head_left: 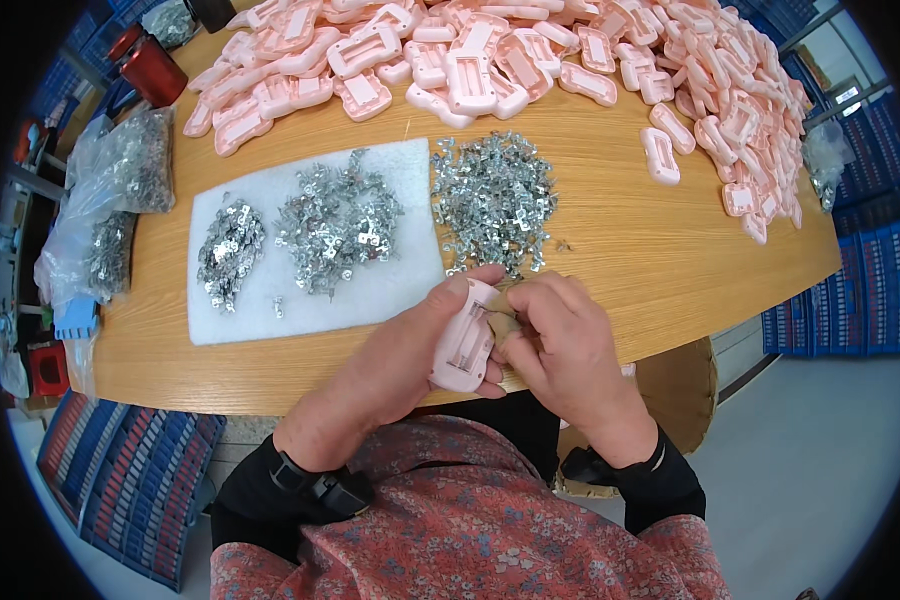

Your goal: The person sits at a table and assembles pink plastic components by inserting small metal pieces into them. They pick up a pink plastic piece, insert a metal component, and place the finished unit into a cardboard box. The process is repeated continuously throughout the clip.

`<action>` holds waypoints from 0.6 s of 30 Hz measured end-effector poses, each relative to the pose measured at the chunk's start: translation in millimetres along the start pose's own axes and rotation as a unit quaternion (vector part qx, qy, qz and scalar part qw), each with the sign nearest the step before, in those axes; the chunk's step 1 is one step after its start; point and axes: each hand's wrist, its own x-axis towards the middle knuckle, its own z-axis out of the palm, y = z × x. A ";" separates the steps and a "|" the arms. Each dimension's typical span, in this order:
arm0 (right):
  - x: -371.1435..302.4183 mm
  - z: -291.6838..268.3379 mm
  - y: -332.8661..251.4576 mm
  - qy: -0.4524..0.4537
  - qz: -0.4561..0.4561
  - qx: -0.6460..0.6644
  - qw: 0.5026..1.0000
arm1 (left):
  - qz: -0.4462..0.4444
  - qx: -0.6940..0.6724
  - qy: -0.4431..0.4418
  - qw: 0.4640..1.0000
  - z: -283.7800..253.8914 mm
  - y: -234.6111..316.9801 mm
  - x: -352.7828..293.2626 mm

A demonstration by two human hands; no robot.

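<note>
While the left hand [410,350] clasped the pink plastic casing [463,345] at the table's [650,250] near edge, long axis running away from the body, the right hand [560,345] pinched at its right side; loose metal clips [493,195] lay just beyond, nearer the right hand.

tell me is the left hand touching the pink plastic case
Touching: the head view shows the left hand wrapped around the pink plastic case, thumb over its top.

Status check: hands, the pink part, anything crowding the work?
Left hand grips pink plastic housing. Right hand pressed against its edge, fingertips taped. Metal clip piles just beyond, not touching.
</note>
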 end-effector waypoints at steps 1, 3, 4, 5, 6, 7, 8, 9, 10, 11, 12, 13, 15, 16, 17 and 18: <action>-1.1 1.3 0.9 0.007 0.020 0.024 0.999 | -0.002 -0.006 -0.003 1.000 -0.2 0.2 0.2; -5.1 5.3 3.7 0.019 0.060 0.073 0.995 | -0.015 -0.033 -0.028 0.999 -4.8 1.5 0.4; -5.3 5.8 3.1 0.022 0.069 0.080 0.994 | -0.021 -0.046 -0.040 0.998 -6.4 1.9 0.6; -5.1 6.4 2.3 0.024 0.079 0.086 0.993 | -0.021 -0.049 -0.039 0.998 -5.7 2.4 1.0; -5.3 7.1 1.6 0.026 0.089 0.093 0.991 | -0.021 -0.052 -0.037 0.998 -4.0 2.8 1.2; -6.0 8.0 1.6 0.026 0.091 0.088 0.992 | -0.022 -0.056 -0.036 0.998 -2.4 3.0 1.4; -6.9 9.0 2.0 0.026 0.093 0.082 0.992 | -0.023 -0.058 -0.032 0.998 -0.9 2.9 1.6; -7.2 10.0 2.1 0.025 0.094 0.078 0.992 | -0.023 -0.061 -0.027 0.998 0.2 2.7 1.3; -7.0 10.6 1.8 0.034 0.068 0.050 0.996 | -0.023 -0.064 -0.022 0.997 0.6 2.3 1.1; -6.7 11.0 1.4 0.044 0.042 0.021 0.998 | -0.021 -0.059 -0.016 0.998 -0.2 1.2 1.1; -6.7 11.3 1.1 0.053 0.015 -0.007 0.998 | -0.020 -0.055 -0.010 0.998 -1.6 -0.6 1.5; -7.1 11.5 0.8 0.052 -0.007 -0.035 0.998 | -0.019 -0.050 -0.004 0.999 -2.4 -1.7 1.7; -9.1 11.9 -0.7 0.051 -0.051 -0.089 0.993 | -0.006 -0.060 0.008 0.998 -1.0 -2.0 2.3; -10.7 10.4 -2.8 0.033 -0.046 -0.098 0.994 | 0.000 -0.065 0.014 0.998 -0.8 -2.0 2.5; -12.6 7.5 -5.5 0.015 -0.041 -0.107 0.993 | -0.001 -0.049 0.013 0.999 -2.0 -2.0 2.1; -13.9 5.6 -6.9 -0.002 -0.036 -0.116 0.993 | -0.002 -0.032 0.012 0.999 -3.2 -2.0 1.7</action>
